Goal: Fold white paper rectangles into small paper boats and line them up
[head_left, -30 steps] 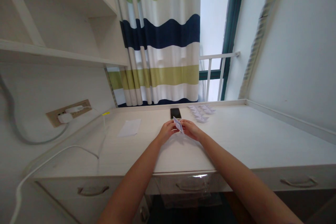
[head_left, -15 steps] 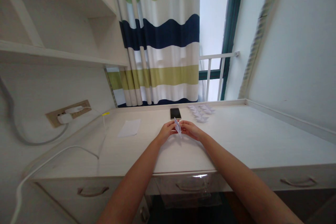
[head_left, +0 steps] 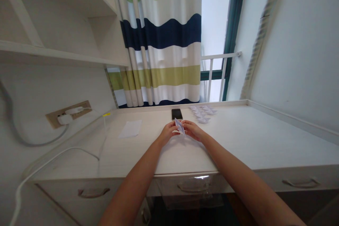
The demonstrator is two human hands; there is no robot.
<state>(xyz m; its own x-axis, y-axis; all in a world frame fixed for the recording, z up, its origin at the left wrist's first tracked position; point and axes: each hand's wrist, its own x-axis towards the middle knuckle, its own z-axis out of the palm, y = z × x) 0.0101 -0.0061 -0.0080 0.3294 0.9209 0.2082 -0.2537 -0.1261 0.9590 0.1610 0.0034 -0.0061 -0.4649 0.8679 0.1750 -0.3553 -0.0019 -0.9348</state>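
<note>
The left hand and the right hand are pinching a folded paper between them, just this side of the phone. Paper shapes are lying to the phone's right.

And here we have the desk, pale and broad, with a phone lying dark-screened near the middle of its far edge! Behind that edge we find the curtain, banded green, white and navy, beside a window fronted by a white railing. Over to the left, we spot two white plugs in the wall socket panel, below a shelf unit. A yellow tag sits by the desk's far left corner, and we follow a white cable looping past the near left one. Below the near edge, drawer handles!
</note>
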